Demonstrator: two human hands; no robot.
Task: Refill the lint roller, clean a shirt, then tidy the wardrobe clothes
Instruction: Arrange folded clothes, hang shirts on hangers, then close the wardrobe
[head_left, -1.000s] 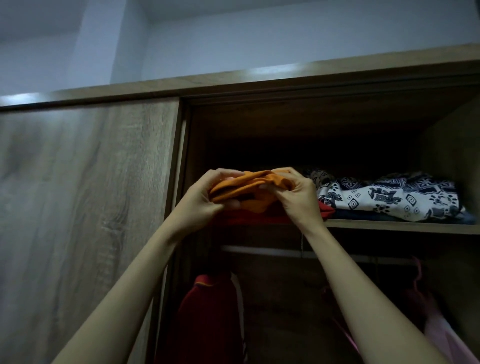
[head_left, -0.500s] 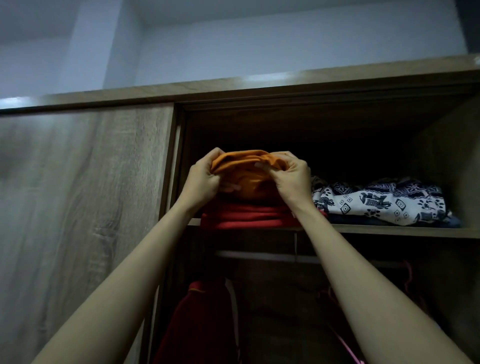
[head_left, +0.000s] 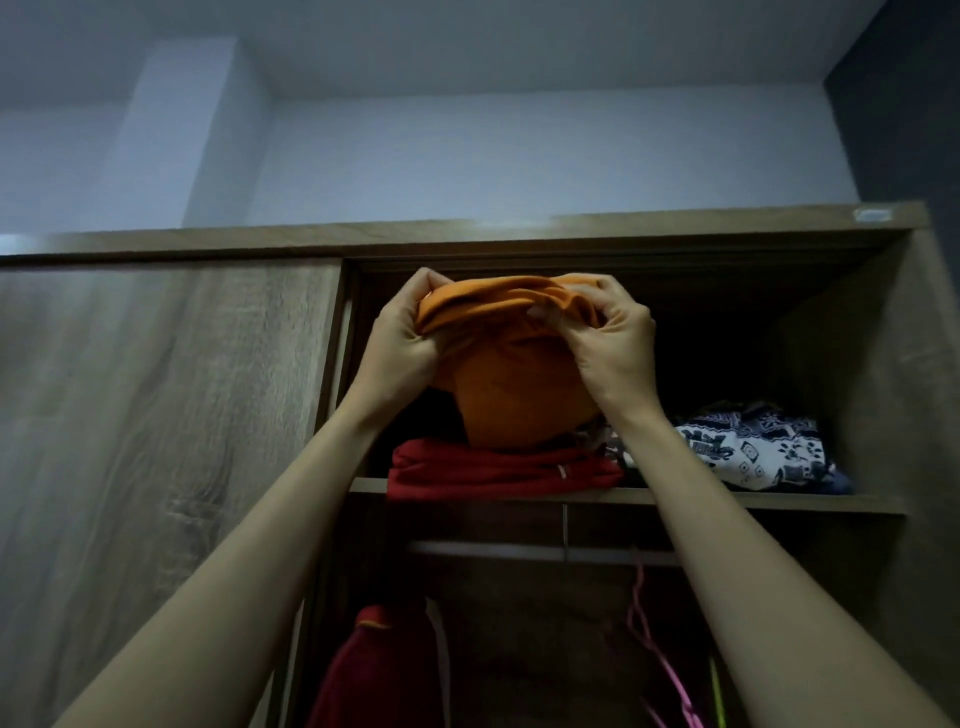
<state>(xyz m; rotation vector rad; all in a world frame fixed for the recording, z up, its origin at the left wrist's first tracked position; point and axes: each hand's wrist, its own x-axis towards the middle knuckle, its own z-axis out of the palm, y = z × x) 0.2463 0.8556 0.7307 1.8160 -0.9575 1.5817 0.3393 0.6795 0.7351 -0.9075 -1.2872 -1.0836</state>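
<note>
Both hands reach up into the open wooden wardrobe (head_left: 171, 415) and grip a bunched orange cloth garment (head_left: 514, 384) by its upper edge. The left hand (head_left: 397, 353) curls its fingers over the left corner, and the right hand (head_left: 613, 343) pinches the right corner between thumb and curled fingers. The garment hangs between the two hands, its lower end at the top of a folded red garment (head_left: 493, 467) on the wooden shelf (head_left: 779, 503), beside a folded navy-and-white patterned cloth (head_left: 753, 452).
</note>
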